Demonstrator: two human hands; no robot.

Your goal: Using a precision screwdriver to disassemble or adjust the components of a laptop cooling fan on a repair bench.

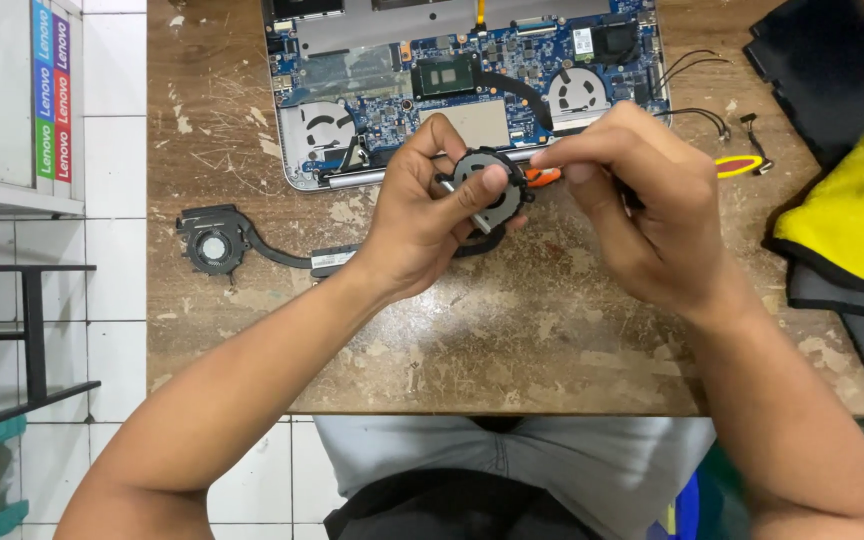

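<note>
My left hand (414, 215) grips a small round grey laptop cooling fan (487, 188) above the worn wooden table (512, 340). My right hand (642, 205) pinches a thin tool with an orange handle (544, 176), its tip at the fan's right edge. Just behind both hands lies an opened laptop (472, 80) with its blue circuit board and another fan (577, 92) exposed.
A second fan with a black heat pipe (214, 245) lies on the table at the left. A yellow and red tool (737, 165) and loose cables (697, 115) lie at the right, beside a yellow cloth (852, 205) on dark bags. White tiled floor lies left of the table.
</note>
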